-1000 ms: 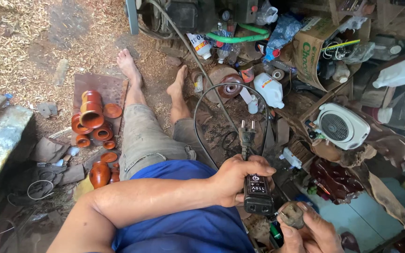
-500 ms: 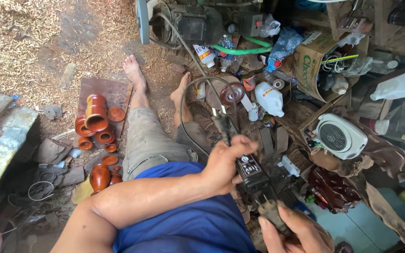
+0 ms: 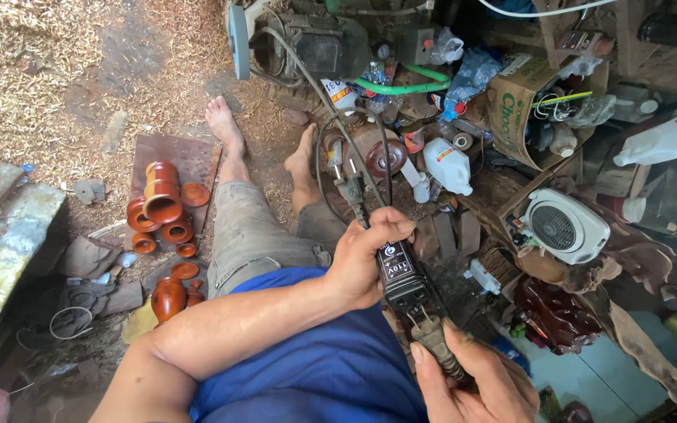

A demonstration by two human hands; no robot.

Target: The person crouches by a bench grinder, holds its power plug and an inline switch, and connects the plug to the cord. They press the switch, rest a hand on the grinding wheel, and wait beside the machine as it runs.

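Observation:
My left hand (image 3: 366,254) grips a black box-shaped power adapter (image 3: 403,280) with a label on top. A black cable with a two-pin plug (image 3: 352,190) leads away from its far end toward my feet. My right hand (image 3: 476,384) holds a dark plug (image 3: 435,341) whose metal pins sit at the adapter's near end. I sit on the ground in a blue shirt, grey shorts and bare feet.
Several turned reddish wooden pots (image 3: 162,205) stand on a board to my left. A white fan casing (image 3: 567,227), a white jug (image 3: 448,166), a cardboard box (image 3: 520,106) and a motor with a disc (image 3: 295,39) crowd the right. Sawdust covers the ground.
The adapter swung from upright to slanting, its cabled end pointing away. My right hand let go of a small round part and now holds a plug against the adapter's near end.

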